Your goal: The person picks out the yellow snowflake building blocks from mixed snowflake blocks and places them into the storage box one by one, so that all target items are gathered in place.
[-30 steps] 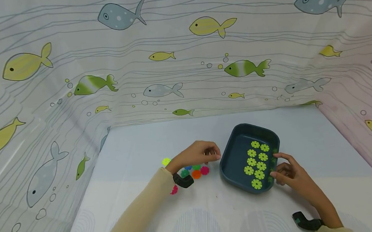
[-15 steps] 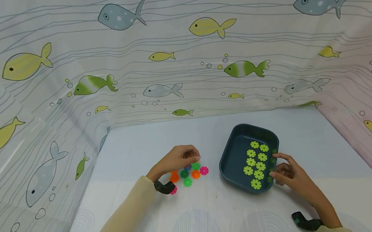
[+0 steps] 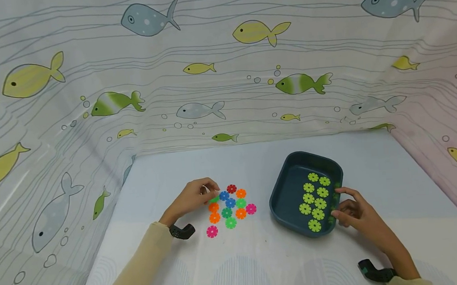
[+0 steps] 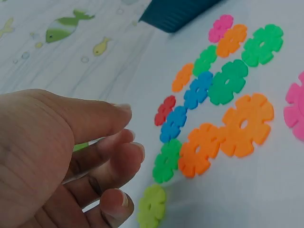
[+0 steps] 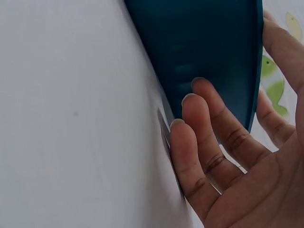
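My left hand (image 3: 192,195) is over the left side of a group of flower-shaped plastic discs, its fingers loosely bent. Nothing shows between thumb and fingers in the left wrist view, where a yellow-green disc (image 4: 152,206) lies just below the fingertips, beside a green disc (image 4: 167,160). With my right hand (image 3: 356,213) I hold the right side of a dark blue tray (image 3: 284,218). Thumb and index finger hook over its rim, while the other fingers lie against the outer wall (image 5: 209,52). Several yellow-green discs (image 3: 320,203) lie flat inside the tray.
Loose discs in orange (image 3: 241,213), blue (image 3: 230,202), red (image 3: 231,189), green (image 3: 231,223) and pink (image 3: 212,231) lie on the white table (image 3: 262,265) left of the tray. A fish-patterned curtain (image 3: 159,85) rises behind and at both sides.
My left hand has moved left from beside the tray's left wall to the discs' left edge, uncovering most of them. The right hand and tray have stayed put.
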`<state>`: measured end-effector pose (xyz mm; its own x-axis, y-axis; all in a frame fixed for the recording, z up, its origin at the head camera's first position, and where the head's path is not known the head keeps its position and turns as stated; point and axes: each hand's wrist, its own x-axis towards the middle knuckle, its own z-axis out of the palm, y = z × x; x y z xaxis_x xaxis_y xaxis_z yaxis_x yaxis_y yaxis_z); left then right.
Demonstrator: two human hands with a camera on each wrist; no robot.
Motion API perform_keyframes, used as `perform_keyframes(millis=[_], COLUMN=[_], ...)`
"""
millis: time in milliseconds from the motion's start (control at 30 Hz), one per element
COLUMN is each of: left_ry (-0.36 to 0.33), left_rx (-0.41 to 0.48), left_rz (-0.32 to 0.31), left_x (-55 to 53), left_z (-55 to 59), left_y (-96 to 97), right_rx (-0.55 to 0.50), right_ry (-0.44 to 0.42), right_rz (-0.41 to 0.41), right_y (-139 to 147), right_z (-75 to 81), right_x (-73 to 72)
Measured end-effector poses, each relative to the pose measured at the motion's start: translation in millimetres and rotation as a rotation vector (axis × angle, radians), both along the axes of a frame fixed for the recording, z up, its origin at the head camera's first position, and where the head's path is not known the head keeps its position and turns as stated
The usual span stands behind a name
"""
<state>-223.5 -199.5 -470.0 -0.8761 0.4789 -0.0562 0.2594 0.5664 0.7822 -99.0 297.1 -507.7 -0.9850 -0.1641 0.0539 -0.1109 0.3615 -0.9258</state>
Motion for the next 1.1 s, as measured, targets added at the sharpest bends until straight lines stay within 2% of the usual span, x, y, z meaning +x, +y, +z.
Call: perform_keyframes(millis=[267, 500, 867, 1100], left_ry=[0.01, 0.012, 0.024, 0.003], left_rx=[-0.04, -0.089, -0.14, -0.097], left_rz=[0.078, 0.151, 0.161, 0.158], left_x=[1.4, 3.4, 1.6, 0.5], left_z=[-11.3, -17.7, -19.9, -21.5], left_y=[-26.7, -39.5, -40.9, -41.1], right_rx=[0.002, -0.006, -0.013, -0.021], right_ry=[-0.002, -0.015, -0.021, -0.027], right_rz=[-0.001, 0.0, 0.003, 0.007], right_y=[-0.1, 0.1, 0.4, 0.3], right_z=[1.1, 2.6, 1.1, 1.2], right_x=[0.2, 1.2, 1.1, 0.8])
